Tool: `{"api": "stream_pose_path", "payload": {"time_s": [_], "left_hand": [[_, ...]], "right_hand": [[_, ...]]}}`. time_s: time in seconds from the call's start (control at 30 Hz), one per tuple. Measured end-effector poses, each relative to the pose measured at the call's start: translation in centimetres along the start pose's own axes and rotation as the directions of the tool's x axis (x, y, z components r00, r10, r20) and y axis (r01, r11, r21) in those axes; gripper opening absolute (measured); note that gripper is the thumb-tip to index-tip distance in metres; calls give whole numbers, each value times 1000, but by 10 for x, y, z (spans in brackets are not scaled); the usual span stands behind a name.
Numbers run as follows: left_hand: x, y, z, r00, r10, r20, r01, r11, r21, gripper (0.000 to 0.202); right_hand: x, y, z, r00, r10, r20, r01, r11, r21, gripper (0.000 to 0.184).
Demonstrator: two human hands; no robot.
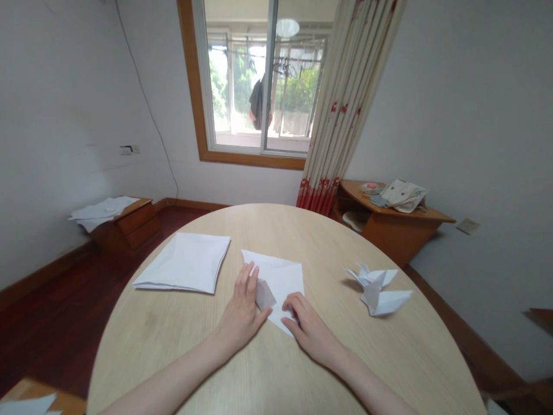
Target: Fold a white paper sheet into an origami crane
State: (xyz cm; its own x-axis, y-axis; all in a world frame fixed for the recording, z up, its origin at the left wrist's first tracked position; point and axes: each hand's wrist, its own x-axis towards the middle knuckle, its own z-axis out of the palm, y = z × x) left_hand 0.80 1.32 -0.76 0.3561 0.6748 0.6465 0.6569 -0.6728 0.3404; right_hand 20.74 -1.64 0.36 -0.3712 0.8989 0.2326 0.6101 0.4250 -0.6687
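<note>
A white sheet of paper (279, 274) lies in front of me on the round wooden table (302, 230), one corner folded up into a small flap. My left hand (242, 308) lies on its left part with fingers stretched out, thumb against the flap. My right hand (309, 325) has its fingers curled down onto the sheet's near corner, pinching the paper's edge.
A stack of white sheets (185, 262) lies to the left on the table. Two folded paper figures (380, 288) sit to the right. Low wooden cabinets stand at the left wall (129, 222) and at the right (389, 222), the right one beside the curtain (341, 115).
</note>
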Motion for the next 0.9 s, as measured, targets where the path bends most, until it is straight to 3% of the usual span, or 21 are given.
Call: {"api": "stream_pose_path", "payload": {"time_s": [0.23, 0.43, 0.7, 0.9], "left_hand": [[1, -2, 1, 997, -57, 56, 56, 998, 23, 102], [5, -2, -4, 997, -39, 62, 36, 998, 59, 104], [8, -5, -11, 996, 6, 94, -12, 998, 69, 103], [9, -10, -12, 990, -42, 135, 40, 999, 18, 107]], "right_hand": [[0, 1, 0, 1000, 8, 10, -8, 1000, 22, 10], [0, 3, -1, 1000, -11, 19, 10, 999, 42, 15], [0, 10, 1, 996, -75, 39, 76, 997, -32, 24], [0, 9, 0, 995, -89, 46, 92, 994, -58, 26]]}}
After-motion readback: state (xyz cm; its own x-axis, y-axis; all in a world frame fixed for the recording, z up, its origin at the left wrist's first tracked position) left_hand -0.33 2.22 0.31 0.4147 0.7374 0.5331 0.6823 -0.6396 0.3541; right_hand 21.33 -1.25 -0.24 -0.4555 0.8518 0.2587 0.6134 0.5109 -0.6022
